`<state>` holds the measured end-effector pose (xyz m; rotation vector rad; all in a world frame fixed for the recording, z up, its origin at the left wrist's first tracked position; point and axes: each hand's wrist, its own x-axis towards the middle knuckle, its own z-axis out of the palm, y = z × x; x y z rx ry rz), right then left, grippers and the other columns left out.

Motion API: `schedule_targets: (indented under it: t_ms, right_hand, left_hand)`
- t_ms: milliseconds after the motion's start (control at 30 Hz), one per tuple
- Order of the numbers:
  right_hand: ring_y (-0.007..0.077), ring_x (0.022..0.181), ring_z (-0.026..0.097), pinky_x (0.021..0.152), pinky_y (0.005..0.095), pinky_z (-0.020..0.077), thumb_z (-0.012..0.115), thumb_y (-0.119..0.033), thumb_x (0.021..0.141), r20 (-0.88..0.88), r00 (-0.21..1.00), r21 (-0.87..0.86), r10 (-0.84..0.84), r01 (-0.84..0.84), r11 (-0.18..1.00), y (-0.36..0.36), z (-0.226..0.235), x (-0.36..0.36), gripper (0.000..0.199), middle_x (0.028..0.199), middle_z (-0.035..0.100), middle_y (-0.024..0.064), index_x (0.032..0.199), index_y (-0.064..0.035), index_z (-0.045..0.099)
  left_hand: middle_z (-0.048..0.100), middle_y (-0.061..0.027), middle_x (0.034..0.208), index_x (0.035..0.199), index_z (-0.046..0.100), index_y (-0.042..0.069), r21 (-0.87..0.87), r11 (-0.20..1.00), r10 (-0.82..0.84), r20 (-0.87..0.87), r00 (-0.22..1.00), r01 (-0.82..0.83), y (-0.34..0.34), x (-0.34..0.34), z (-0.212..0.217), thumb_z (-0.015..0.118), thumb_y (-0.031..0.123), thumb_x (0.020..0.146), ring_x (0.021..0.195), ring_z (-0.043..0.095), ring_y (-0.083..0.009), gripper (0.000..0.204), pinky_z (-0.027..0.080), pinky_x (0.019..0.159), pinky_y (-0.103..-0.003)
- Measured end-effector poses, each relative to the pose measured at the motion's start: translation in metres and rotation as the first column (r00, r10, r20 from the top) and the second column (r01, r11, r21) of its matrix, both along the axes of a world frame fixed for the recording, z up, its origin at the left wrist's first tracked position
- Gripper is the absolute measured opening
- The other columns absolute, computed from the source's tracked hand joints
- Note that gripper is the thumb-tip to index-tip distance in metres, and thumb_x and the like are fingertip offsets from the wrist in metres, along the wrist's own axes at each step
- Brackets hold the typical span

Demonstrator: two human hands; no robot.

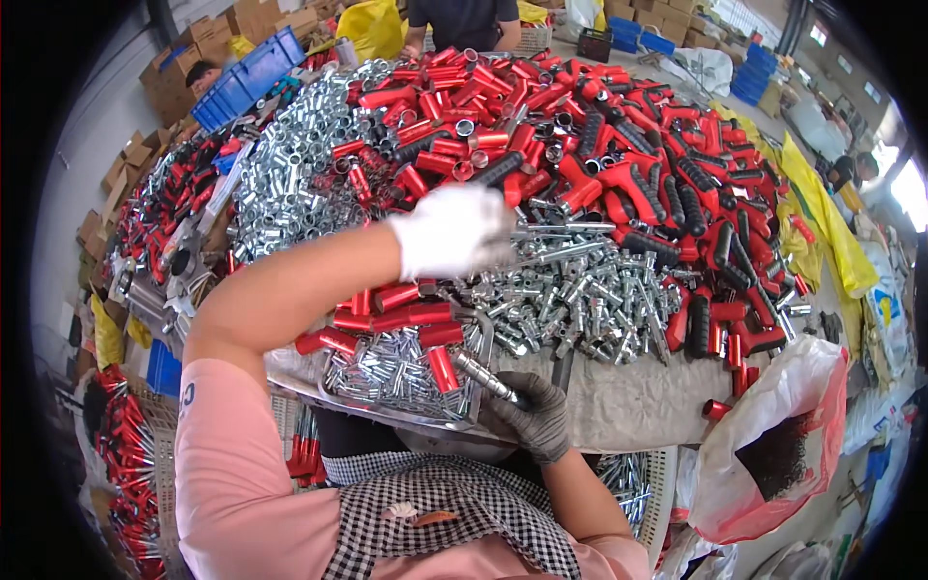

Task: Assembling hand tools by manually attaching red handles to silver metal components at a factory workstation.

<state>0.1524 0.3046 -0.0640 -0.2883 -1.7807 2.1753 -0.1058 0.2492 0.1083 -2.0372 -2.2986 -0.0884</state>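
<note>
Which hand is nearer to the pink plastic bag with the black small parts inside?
Right. The right hand in its grey glove is beside the pink bag; the left hand reaches farther up over the silver parts.

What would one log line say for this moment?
left hand: white glove, reaching into silver rods | right hand: grey glove, holding metal rod

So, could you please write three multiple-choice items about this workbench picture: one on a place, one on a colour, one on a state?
1. Where is the left hand?
A. Over the silver metal parts
B. Inside the pink bag
C. On the blue crate

2. What colour is the glove on the right hand?
A. White
B. Dark grey
C. Yellow

3. What is the state of the right hand?
A. Open and empty
B. Closed on a silver metal rod
C. Out of view

Answers:
1 A: the white-gloved hand reaches out over the silver pile.
2 B: the glove is dark grey.
3 B: its fingers wrap around the rod.
</note>
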Motion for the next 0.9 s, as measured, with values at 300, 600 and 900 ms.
schedule_targets:
  t_ms: [300, 600, 900]
  right_hand:
    - [0.0114, 0.088, 0.065, 0.077, 0.0272, 0.0552, 0.085, -0.004, 0.075, 0.084, 0.996, -0.170, -0.037, 0.051, 0.984, -0.001, 0.003, -0.005, 0.040, 0.095, 0.068, 0.0054, 0.108, 0.0027, 0.064]
    - [0.0176, 0.090, 0.066, 0.076, 0.0273, 0.0561, 0.085, -0.009, 0.075, 0.025, 0.998, 0.324, -0.061, 0.049, 0.945, 0.004, -0.011, -0.011, 0.038, 0.106, 0.063, 0.0071, 0.109, -0.0182, 0.071]
    - [0.0155, 0.093, 0.067, 0.078, 0.0299, 0.0573, 0.079, 0.004, 0.077, 0.034, 0.998, -0.177, -0.050, 0.056, 0.983, 0.003, -0.008, -0.011, 0.037, 0.100, 0.068, 0.0075, 0.110, 0.0005, 0.062]
  left_hand:
    - [0.069, -0.0188, 0.111, 0.115, 0.070, 0.007, -0.067, 0.905, 0.400, -0.198, 0.895, -0.419, 0.161, -0.147, -0.012, 0.063, 0.014, 0.081, 0.103, 0.067, -0.0343, 0.036, 0.053, 0.089, -0.045]
    - [0.071, -0.0126, 0.110, 0.111, 0.073, 0.010, -0.247, 0.762, 0.475, -0.414, 0.776, -0.598, 0.147, -0.122, 0.026, 0.075, 0.022, 0.073, 0.102, 0.069, -0.0295, 0.040, 0.055, 0.087, -0.041]
    - [0.069, -0.0113, 0.104, 0.104, 0.074, 0.006, -0.111, 0.905, 0.235, -0.674, 0.700, -0.410, 0.059, -0.129, -0.001, 0.072, 0.025, 0.076, 0.110, 0.060, -0.0327, 0.034, 0.049, 0.091, -0.039]
